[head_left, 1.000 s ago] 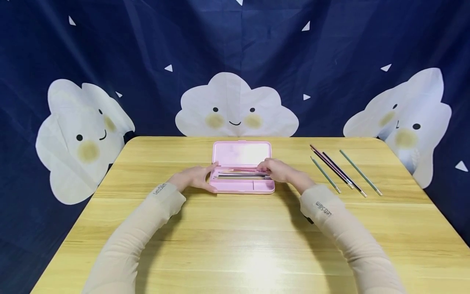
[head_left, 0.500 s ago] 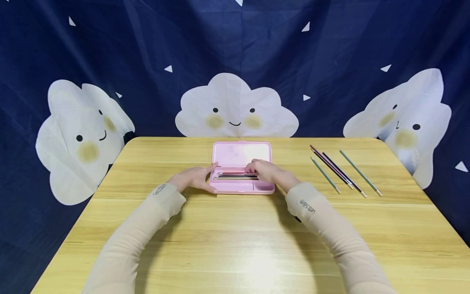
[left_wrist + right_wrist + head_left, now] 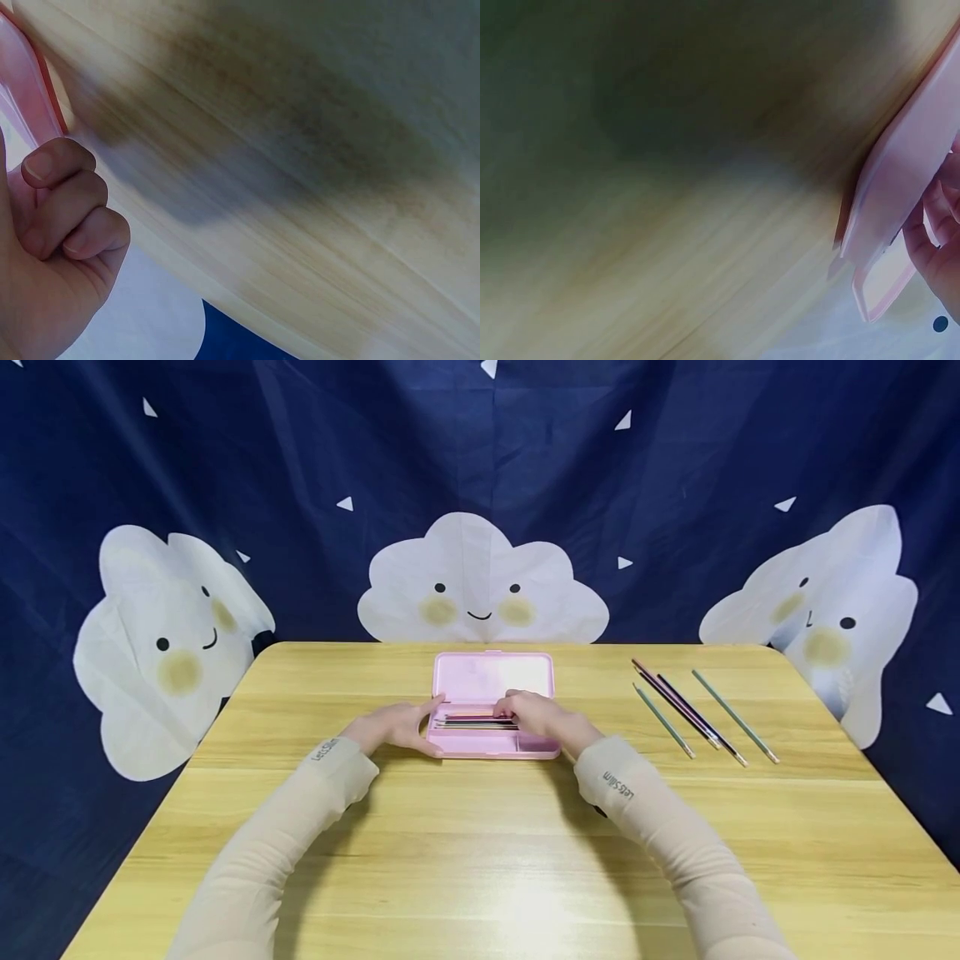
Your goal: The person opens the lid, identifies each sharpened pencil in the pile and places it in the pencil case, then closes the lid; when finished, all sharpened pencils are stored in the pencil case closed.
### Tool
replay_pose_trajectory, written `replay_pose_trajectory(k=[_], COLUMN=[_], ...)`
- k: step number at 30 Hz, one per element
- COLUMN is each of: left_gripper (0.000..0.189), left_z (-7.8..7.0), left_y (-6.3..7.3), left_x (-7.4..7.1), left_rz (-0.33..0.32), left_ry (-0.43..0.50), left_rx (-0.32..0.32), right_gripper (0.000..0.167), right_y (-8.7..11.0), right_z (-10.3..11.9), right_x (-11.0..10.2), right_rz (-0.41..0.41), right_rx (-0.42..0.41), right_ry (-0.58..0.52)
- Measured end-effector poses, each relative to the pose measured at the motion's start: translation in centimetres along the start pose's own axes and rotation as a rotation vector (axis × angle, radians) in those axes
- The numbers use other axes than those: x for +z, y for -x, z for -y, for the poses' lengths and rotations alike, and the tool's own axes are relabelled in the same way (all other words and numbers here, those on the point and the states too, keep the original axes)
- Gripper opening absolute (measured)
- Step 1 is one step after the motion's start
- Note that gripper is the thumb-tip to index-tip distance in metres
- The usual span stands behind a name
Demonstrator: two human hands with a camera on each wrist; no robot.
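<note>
A pink pencil case (image 3: 472, 743) lies on the table with its lid (image 3: 487, 677) tipped back. Several pencils (image 3: 474, 724) lie lengthwise in its long compartment. My left hand (image 3: 397, 727) grips the case's left end, thumb at the front corner and index finger toward the hinge; its other fingers are curled in the left wrist view. My right hand (image 3: 537, 714) reaches over the right half of the case, fingers down among the pencils and covering their right ends. In the right wrist view its fingers dip behind the case wall (image 3: 907, 157); whether they pinch a pencil I cannot tell.
To the right on the wooden table (image 3: 465, 843) lie several loose pencils: a short green one (image 3: 664, 720), a dark bunch (image 3: 684, 706) and a longer green one (image 3: 735, 716). A navy curtain (image 3: 300, 443) with white clouds hangs behind the table's far edge.
My right hand has slid left from the case's right end toward its middle, and the pencils inside have shifted slightly. My left hand stays on the left end.
</note>
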State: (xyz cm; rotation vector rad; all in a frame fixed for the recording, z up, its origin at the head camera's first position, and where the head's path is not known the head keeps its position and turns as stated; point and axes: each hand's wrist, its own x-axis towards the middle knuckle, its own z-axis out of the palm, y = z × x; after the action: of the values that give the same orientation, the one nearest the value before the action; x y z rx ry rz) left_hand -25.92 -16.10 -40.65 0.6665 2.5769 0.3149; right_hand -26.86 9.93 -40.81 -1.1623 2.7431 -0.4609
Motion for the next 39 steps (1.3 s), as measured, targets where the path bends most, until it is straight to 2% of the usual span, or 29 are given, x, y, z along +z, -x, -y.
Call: replay_pose_trajectory(k=[10, 20, 32, 39], left_gripper=[0.111, 0.110, 0.110, 0.111], left_z=[0.2, 0.1, 0.0, 0.1], left_y=[-0.2, -0.1, -0.1, -0.1], left_x=[0.2, 0.2, 0.1, 0.2], left_rz=[-0.001, 0.000, 0.000, -0.001], left_ry=[0.006, 0.008, 0.008, 0.004], left_rx=[0.013, 0.006, 0.029, 0.012], right_gripper=[0.032, 0.033, 0.028, 0.028], right_y=[1.4, 3.2, 6.2, 8.3], right_z=[-0.7, -1.2, -3.1, -4.8], right_x=[-0.5, -1.1, -2.3, -2.8], right_rz=[-0.051, -0.070, -0.118, -0.111], right_rx=[0.053, 0.046, 0.037, 0.102], right_ry=[-0.022, -0.068, -0.111, -0.156])
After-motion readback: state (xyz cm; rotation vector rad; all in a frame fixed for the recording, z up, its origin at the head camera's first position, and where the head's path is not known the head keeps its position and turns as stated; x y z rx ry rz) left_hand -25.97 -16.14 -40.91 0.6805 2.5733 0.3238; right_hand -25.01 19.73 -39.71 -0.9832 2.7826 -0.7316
